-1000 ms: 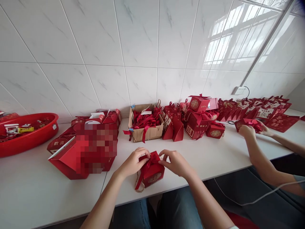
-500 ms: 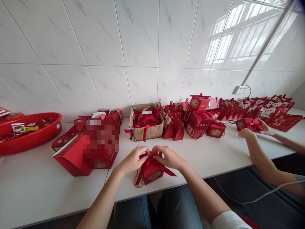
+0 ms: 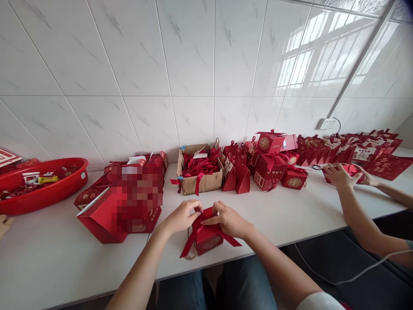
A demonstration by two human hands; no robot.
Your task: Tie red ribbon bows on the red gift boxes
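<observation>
A small red gift box (image 3: 209,241) with a gold round emblem stands near the table's front edge, right in front of me. Red ribbon (image 3: 191,240) lies over its top, its two tails hanging down left and right. My left hand (image 3: 185,215) pinches the ribbon at the left of the box top, thumb against fingers. On the other side my right hand (image 3: 227,218) is closed on the ribbon too, its index finger lying across the bow's middle. Both hands partly hide the bow. A twisted gold cord (image 3: 191,257) lies by the box's left side.
A cardboard box (image 3: 201,184) of red ribbons stands behind. Red gift boxes (image 3: 266,172) are stacked right of it, flat red boxes (image 3: 102,221) lie left. A red basin (image 3: 48,196) holds sweets. At right, a co-worker's hands (image 3: 343,176) handle another box; another person's fingers show far left.
My right index finger has moved across the middle of the bow, and the left ribbon tail has spread further left. The co-worker's hand now lies over their box.
</observation>
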